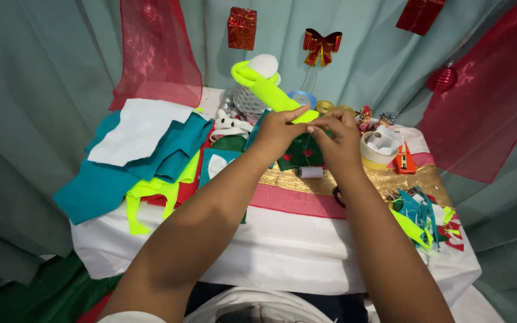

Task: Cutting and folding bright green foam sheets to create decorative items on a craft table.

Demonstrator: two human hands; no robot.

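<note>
While both hands pinched the near end of the felt strip [267,90], left hand [279,128] and right hand [337,134] nearly closed, I judged it light, soft, floppy.

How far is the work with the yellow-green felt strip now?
Done: felt offcuts lie at the table's right edge, so cutting has taken place. In hand: left hand and right hand pinch the neon yellow-green felt strip, looped at its far end. Left: the teal felt pile and white thread spool lie untouched.
</note>
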